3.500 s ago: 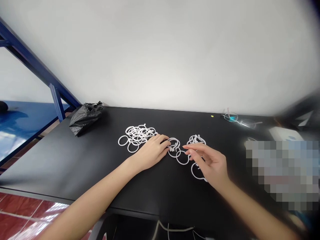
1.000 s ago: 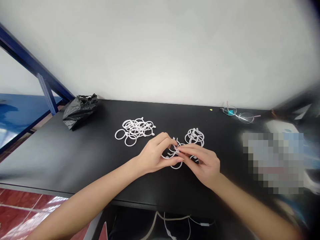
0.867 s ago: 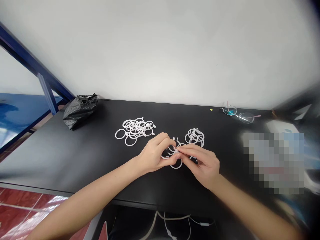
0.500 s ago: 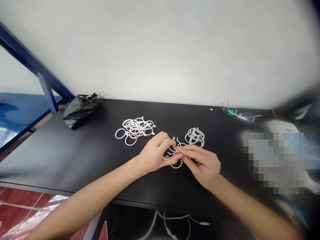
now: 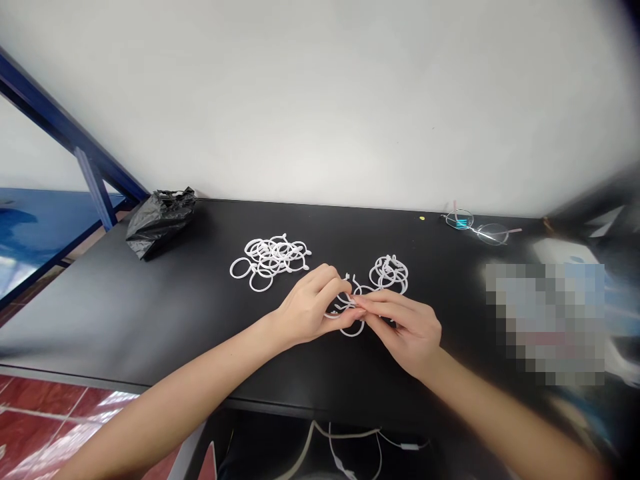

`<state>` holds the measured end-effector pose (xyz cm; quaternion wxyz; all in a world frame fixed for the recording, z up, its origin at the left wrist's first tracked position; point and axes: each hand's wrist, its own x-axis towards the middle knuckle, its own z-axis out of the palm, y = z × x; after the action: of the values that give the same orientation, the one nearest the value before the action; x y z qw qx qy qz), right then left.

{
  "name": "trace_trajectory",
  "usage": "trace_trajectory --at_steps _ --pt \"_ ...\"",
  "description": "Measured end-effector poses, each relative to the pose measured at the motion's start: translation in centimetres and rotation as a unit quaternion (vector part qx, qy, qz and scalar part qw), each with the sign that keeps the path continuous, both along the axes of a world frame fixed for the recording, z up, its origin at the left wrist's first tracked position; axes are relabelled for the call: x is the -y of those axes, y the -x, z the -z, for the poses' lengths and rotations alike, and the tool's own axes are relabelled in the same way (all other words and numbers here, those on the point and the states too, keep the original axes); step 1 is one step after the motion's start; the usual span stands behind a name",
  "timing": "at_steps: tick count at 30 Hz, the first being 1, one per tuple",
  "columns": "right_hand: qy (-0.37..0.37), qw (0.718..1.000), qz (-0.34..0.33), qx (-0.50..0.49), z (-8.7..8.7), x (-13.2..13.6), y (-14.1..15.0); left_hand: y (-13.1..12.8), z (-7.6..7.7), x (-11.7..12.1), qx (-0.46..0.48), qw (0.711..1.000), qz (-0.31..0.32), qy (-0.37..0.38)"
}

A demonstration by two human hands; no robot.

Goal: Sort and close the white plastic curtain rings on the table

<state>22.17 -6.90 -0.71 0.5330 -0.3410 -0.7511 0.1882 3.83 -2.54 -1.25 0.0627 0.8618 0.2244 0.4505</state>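
Between the fingertips of both hands is a white plastic curtain ring (image 5: 345,306), mostly covered by the fingers. My left hand (image 5: 313,303) pinches it from the left with thumb and forefinger. My right hand (image 5: 407,327) meets it from the right, thumb and fingers pressed together at the joint. Other loose white rings (image 5: 353,335) show just under and behind the fingers, partly hidden. Left of my hands lies a larger heap of white rings (image 5: 275,257); a smaller heap (image 5: 390,273) sits just beyond my right hand.
A crumpled black plastic bag (image 5: 163,220) stands at the back left of the black table (image 5: 200,293). Eyeglasses (image 5: 475,228) lie at the back right, near a small yellow bit (image 5: 422,218). A blurred-out item (image 5: 547,327) is at the right. Cables (image 5: 345,437) hang below the front edge.
Both hands keep their hold on the ring with almost no movement. The view has shifted very slightly; the heaps look the same.
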Motion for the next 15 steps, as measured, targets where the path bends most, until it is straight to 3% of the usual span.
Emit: trace_trajectory --at_steps 4,7,15 --pt "0.005 1.0 0.016 -0.021 0.4 -0.3 -0.1 0.8 -0.8 -0.7 -0.084 0.996 -0.017 -0.022" --pt "0.026 0.998 0.038 -0.035 0.7 -0.4 -0.5 2.3 -1.2 -2.1 -0.148 0.985 -0.076 -0.038" --pt "0.035 0.997 0.05 -0.043 0.8 -0.6 -0.7 6.0 0.2 -5.4 -0.195 0.949 -0.246 -0.003"
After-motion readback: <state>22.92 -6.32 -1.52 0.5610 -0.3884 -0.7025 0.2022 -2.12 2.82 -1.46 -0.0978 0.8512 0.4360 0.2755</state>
